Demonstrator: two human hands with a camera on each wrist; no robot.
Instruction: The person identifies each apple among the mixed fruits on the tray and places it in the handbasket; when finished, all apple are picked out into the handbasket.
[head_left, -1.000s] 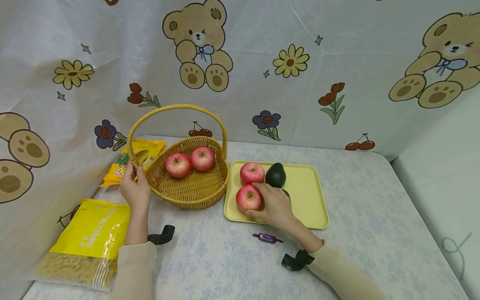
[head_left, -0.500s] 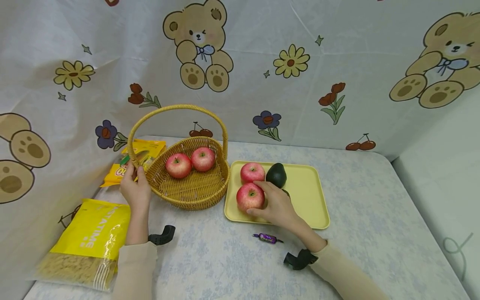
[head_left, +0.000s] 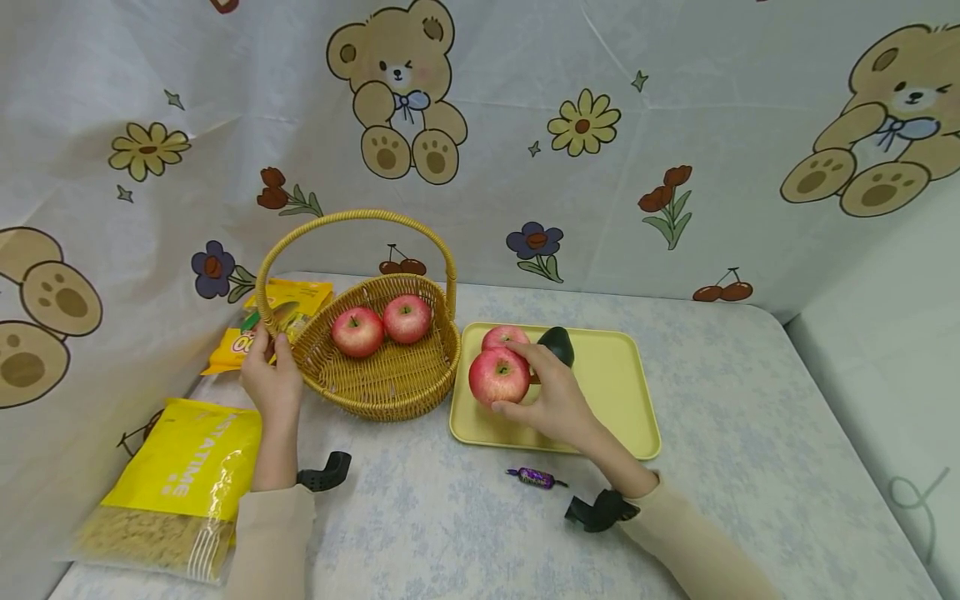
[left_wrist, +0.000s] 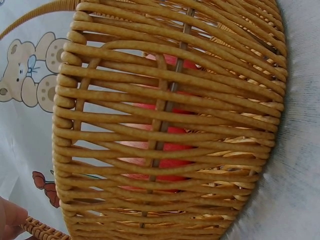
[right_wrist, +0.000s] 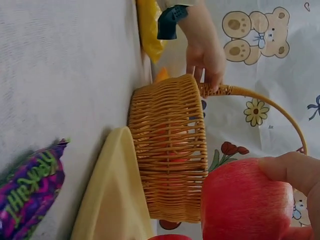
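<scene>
My right hand (head_left: 557, 400) grips a red apple (head_left: 498, 377) by its side, held over the yellow tray (head_left: 615, 400). In the right wrist view the thumb lies against this apple (right_wrist: 245, 200), which is up off the tray. Behind it on the tray sit another apple (head_left: 504, 336) and a dark green avocado (head_left: 557, 344), both partly hidden. My left hand (head_left: 273, 375) holds the left foot of the handle of a wicker basket (head_left: 375, 404). Two apples (head_left: 357, 332) lie in the basket; the left wrist view shows red between its canes (left_wrist: 170, 130).
A purple-wrapped candy (head_left: 537, 478) lies in front of the tray. A yellow bag of pasta (head_left: 180, 458) stands at the left, with a yellow-orange snack packet (head_left: 228, 350) behind my left hand. Patterned cloth (head_left: 487, 167) hangs behind the table.
My right hand has lifted the front apple up off the tray, moving it away from me so it now covers part of the apple behind. My left hand and the basket stay put.
</scene>
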